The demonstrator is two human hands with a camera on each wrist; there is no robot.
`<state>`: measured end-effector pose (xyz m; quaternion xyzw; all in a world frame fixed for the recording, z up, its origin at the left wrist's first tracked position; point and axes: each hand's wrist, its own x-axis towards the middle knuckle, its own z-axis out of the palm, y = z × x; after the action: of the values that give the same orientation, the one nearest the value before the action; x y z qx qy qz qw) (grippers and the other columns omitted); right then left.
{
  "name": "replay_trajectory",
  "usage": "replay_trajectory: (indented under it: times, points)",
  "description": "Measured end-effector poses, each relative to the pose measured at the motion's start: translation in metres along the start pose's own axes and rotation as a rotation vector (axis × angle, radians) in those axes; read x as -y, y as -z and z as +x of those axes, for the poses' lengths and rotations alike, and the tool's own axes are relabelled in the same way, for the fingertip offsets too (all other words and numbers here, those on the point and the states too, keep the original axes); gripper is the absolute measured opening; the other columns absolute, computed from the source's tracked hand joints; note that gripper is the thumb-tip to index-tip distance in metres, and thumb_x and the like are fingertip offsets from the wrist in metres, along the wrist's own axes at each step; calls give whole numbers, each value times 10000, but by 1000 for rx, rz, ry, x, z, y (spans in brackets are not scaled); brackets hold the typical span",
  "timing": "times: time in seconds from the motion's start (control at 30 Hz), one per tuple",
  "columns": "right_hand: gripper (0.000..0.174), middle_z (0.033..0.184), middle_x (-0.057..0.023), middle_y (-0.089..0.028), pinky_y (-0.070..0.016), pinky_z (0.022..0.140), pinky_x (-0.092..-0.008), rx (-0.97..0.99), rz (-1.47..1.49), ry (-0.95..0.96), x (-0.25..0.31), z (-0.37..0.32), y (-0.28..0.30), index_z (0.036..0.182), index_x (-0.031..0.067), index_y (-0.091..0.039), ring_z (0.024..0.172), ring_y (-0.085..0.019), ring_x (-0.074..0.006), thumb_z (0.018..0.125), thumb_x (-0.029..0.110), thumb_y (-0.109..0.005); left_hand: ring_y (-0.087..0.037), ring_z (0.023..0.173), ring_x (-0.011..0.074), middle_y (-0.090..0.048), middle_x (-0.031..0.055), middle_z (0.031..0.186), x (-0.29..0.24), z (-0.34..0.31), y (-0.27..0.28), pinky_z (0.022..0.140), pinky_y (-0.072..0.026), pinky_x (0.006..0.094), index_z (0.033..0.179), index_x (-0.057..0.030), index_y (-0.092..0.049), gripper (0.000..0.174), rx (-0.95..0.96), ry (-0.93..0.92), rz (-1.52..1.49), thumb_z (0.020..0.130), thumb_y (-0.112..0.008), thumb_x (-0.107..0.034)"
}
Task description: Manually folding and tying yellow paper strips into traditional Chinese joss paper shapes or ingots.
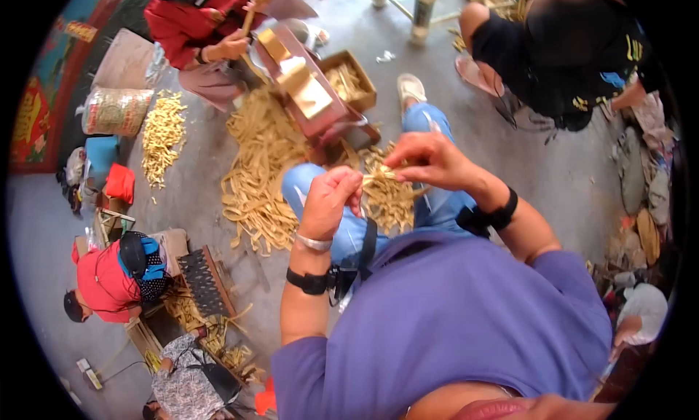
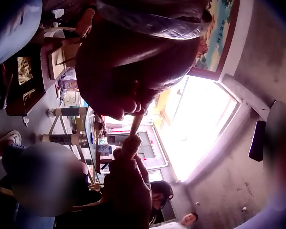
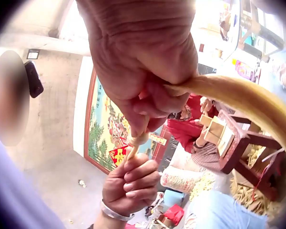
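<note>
A long, flat, pale-yellow strip [image 3: 248, 98] runs through my right hand [image 1: 435, 161], whose fingers and thumb pinch it. From there a thick, folded or knotted part of the strip [image 1: 378, 176] spans the short gap to my left hand [image 1: 328, 205]. That hand grips its end in curled fingers, seen clearly in the right wrist view. A dark, backlit left wrist view shows the strip [image 2: 136, 125] stretched between both hands. Below them, between the knees in blue jeans, lies a heap of similar strips [image 1: 389, 205].
A larger strip pile [image 1: 262, 176] spreads on the floor ahead-left, beside a red-brown bench [image 1: 331, 110] bearing wooden blocks. A person in red [image 1: 178, 30] sits behind it. Small yellow pieces [image 1: 162, 136] lie farther left. Someone in black [image 1: 575, 70] sits at front right.
</note>
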<state>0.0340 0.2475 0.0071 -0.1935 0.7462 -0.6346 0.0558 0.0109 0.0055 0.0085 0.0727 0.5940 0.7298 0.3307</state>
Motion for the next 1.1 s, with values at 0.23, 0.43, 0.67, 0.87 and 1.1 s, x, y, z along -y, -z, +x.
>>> replay_trajectory:
  times: [0.23,0.43,0.67,0.87,1.1]
  points:
    - [144,818,-76,-644,-470,605,-279,-69,-217,73,17,10,-9,905,36,-688,719,-614,-153,764,28,-711,-627,796,113,-633,63,938,-20,5,-3,735,-529,261,909,-21,-598,161,-177,-297,61,800,-713,-54]
    - [279,758,-73,-609,-470,578,-274,-128,-120,109,36,15,-29,1009,39,-539,657,-617,-178,771,-34,-666,-615,748,67,-672,24,816,-32,2,-27,652,-496,209,909,-2,-648,265,-123,-327,365,698,-800,-54]
    - [308,675,-26,-535,-433,541,-250,-116,-165,109,50,19,-11,1015,52,-501,591,-553,-116,763,-83,-615,-571,694,58,-610,0,757,-44,-7,-14,638,-474,206,788,-16,-596,120,-177,-311,427,737,-704,0]
    - [351,649,9,-510,-366,492,-205,-202,-169,132,57,24,12,1039,46,-512,542,-493,-52,741,-110,-612,-615,879,131,-647,49,934,-59,-11,23,781,-494,272,972,-29,-607,297,-283,-459,362,702,-728,1]
    - [251,734,-55,-583,-462,554,-279,-197,-270,211,60,34,-6,975,74,-584,633,-596,-172,754,17,-688,-623,855,154,-666,81,950,-59,7,-2,789,-483,272,1005,-14,-637,373,-91,-523,569,674,-800,-69]
